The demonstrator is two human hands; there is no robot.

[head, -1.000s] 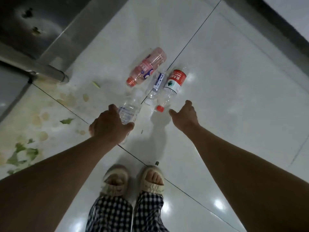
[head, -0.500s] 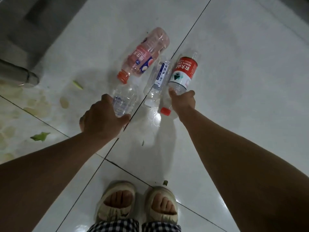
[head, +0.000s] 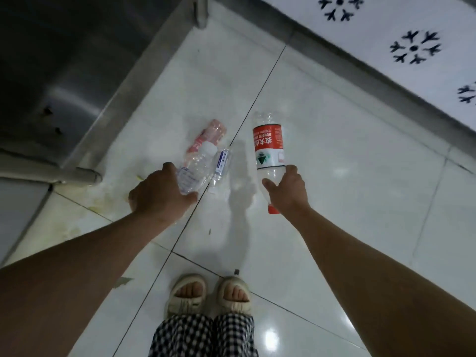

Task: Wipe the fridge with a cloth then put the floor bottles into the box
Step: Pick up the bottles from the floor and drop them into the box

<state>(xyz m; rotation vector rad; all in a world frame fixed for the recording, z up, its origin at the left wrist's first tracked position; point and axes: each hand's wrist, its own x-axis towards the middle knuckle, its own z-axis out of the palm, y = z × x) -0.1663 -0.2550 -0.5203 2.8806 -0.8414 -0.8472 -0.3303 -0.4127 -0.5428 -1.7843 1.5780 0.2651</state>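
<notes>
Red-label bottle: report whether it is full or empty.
Empty, as far as shows: the red-label bottle, gripped by the right hand, is clear above and below the label, with no liquid line visible.

On the bottle [head: 268, 150] you hold right of centre in the frame, the red label reads "NONGFU SPRING" in white letters beside large white Chinese characters, all upside down to you. The labels on the three bottles left of it carry print too blurred to read.
</notes>
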